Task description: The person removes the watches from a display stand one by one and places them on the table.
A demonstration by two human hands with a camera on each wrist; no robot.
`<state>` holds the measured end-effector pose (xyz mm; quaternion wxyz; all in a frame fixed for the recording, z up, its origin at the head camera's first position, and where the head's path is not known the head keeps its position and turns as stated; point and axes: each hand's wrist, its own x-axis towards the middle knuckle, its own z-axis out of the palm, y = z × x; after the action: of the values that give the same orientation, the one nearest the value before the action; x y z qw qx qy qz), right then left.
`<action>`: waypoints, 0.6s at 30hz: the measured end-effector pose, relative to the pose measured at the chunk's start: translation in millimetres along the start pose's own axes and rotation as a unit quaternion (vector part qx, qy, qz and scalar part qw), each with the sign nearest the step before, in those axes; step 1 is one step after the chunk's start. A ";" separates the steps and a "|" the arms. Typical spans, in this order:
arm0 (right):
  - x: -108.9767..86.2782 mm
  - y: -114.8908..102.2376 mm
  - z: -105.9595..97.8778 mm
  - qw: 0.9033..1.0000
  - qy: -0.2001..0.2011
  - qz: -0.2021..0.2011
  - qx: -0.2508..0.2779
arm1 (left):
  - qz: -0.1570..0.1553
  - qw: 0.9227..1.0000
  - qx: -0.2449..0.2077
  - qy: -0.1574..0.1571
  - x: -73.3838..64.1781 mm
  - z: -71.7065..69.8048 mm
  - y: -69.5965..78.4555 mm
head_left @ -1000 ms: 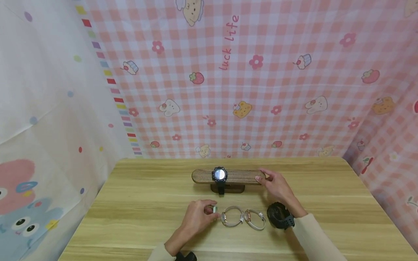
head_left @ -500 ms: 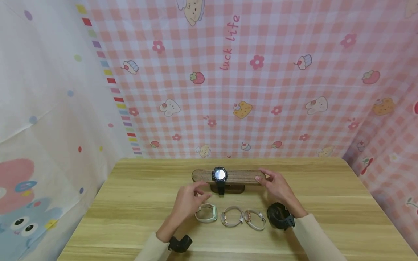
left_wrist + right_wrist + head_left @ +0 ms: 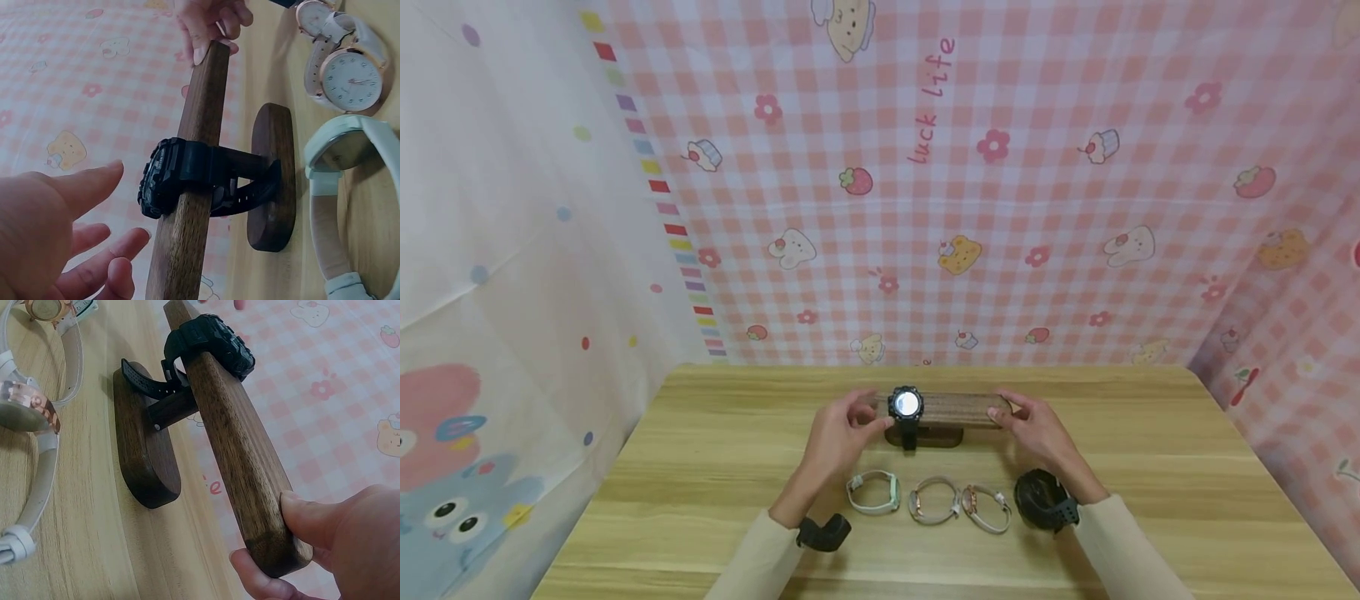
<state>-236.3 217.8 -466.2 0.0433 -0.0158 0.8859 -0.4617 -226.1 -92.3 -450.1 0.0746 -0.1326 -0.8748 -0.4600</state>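
A dark wooden watch stand (image 3: 962,408) has one black digital watch (image 3: 906,403) strapped round its bar, left of the middle. My right hand (image 3: 1037,429) grips the bar's right end, with the thumb (image 3: 312,519) on one face and fingers on the other. At the bar's left end is my left hand (image 3: 835,435); its fingers are spread and relaxed beside the black watch in the left wrist view, with nothing held. Nearer me lies a mint-green watch (image 3: 894,493), its strap closed in a loop.
Two watches with pale straps and rose-gold cases, one in the middle (image 3: 915,504) and one to its right (image 3: 970,498), rest on the wooden table (image 3: 700,500). Black devices are worn at my left wrist (image 3: 823,533) and right wrist (image 3: 1037,500). A gingham curtain (image 3: 1037,200) hangs behind.
My left hand has left the mint-green watch on the table and moved up to the bar's left end. My right hand has stayed on the bar's right end.
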 end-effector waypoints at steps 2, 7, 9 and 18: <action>0.0 -0.2 0.2 1.000 0.001 0.001 0.001 | -0.004 1.000 0.000 -0.001 3.0 0.9 -0.5; 0.2 0.0 -0.1 1.000 0.000 0.008 0.002 | -0.013 1.000 0.002 -0.007 10.1 4.4 -1.3; 0.1 0.2 -0.1 1.000 0.000 0.010 0.002 | -0.017 1.000 0.003 -0.009 12.9 6.4 -2.2; 1.0 1.0 0.2 1.000 -0.001 0.009 0.004 | -0.035 0.998 0.046 -0.025 21.9 16.4 -0.1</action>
<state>-237.4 218.2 -467.2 0.0487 -0.0082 0.8839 -0.4651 -247.2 -75.3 -453.9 0.0423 -0.1094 -0.9006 -0.4185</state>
